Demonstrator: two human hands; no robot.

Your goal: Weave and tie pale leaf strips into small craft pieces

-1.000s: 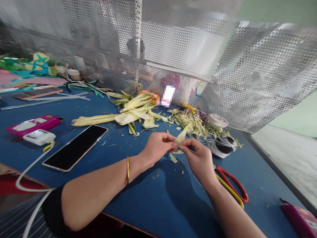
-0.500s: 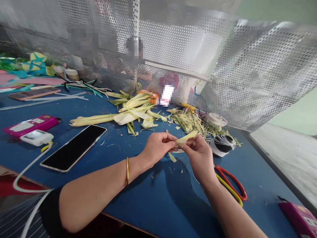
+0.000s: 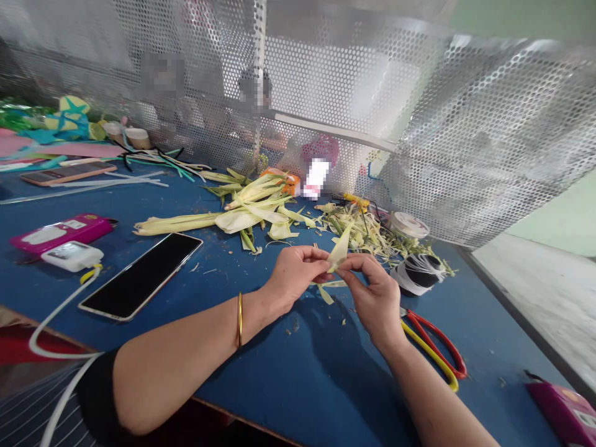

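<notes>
A pale yellow-green piece of corn husk (image 3: 339, 247) stands up between my two hands above the blue table. My left hand (image 3: 296, 276) pinches its lower end between thumb and fingers. From the right, my right hand (image 3: 374, 297) closes thumb and forefinger on the same lower edge. Below the fingers hangs or lies another narrow husk strip (image 3: 325, 294); whether it is joined to the held piece I cannot tell. Scissors with red and yellow handles (image 3: 431, 344) lie beside my right wrist. A wound spool of black and white thread (image 3: 419, 273) stands just beyond that hand.
Long corn husks (image 3: 254, 211) lie at the back middle, with a heap of shredded husk (image 3: 356, 230) to their right. A black-screened phone (image 3: 142, 276) and a magenta device (image 3: 63, 233) with a white cable are on the left. A perforated metal screen (image 3: 326, 81) rises behind.
The held husk has swung from slanting rightward to pointing nearly upright. My right fingers have slid down from its tip side to its lower edge. My left hand stays about where it was.
</notes>
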